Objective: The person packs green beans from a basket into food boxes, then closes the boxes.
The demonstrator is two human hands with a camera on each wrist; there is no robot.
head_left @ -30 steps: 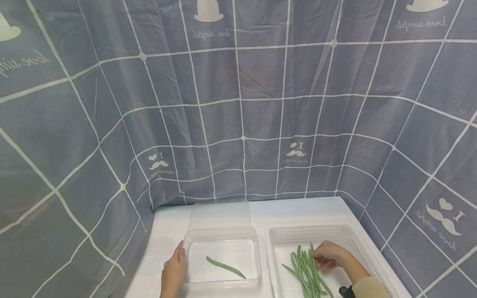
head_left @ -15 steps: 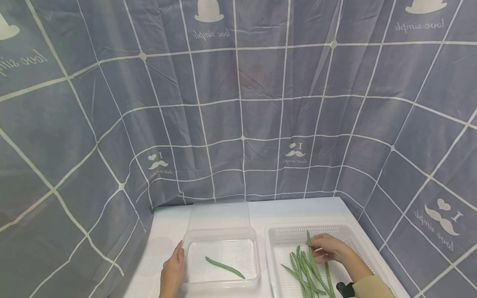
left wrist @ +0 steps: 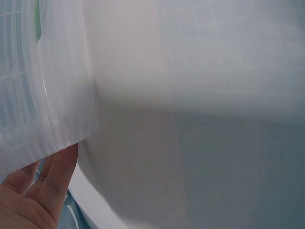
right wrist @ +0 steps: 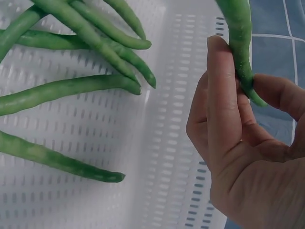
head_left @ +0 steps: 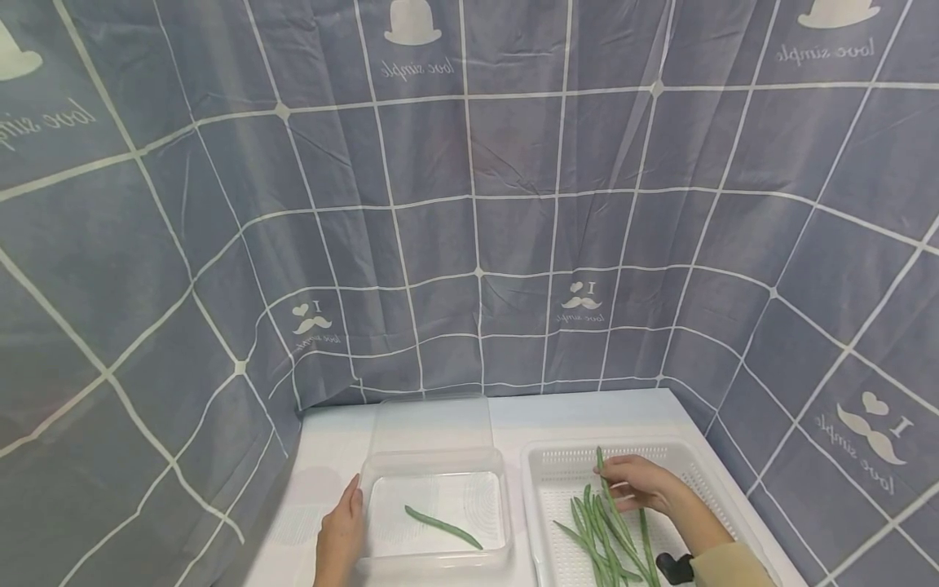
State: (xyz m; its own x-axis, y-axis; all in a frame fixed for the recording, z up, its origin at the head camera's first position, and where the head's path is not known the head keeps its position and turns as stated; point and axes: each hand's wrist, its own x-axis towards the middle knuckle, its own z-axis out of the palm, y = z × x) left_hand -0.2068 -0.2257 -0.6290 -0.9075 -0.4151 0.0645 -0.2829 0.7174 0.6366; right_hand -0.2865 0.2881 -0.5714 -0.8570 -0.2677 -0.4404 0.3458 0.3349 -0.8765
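Observation:
My right hand (head_left: 640, 481) pinches a green bean (right wrist: 239, 45) near its tip, between thumb and fingers, above the back part of the white perforated basket (head_left: 537, 505). Several more green beans (head_left: 597, 530) lie in a loose bunch in that basket, below and left of the hand. One separate bean (right wrist: 62, 157) lies apart from the bunch in the right wrist view. My left hand (head_left: 341, 530) rests with fairly straight fingers against the left wall of a clear plastic container (head_left: 434, 561). A single green bean (head_left: 443, 527) lies slantwise on the container's floor.
A clear flat lid (head_left: 433, 424) lies behind the container on the white table (head_left: 579, 412). Grey-blue checked curtain (head_left: 506, 236) encloses the table at the back and both sides. A black strap piece (head_left: 673, 568) sits at the right wrist, by the beige sleeve (head_left: 734, 567).
My right hand has drawn one bean away from the bunch and moved it slightly up and left, toward the basket's back wall. My left hand and the container stay where they were.

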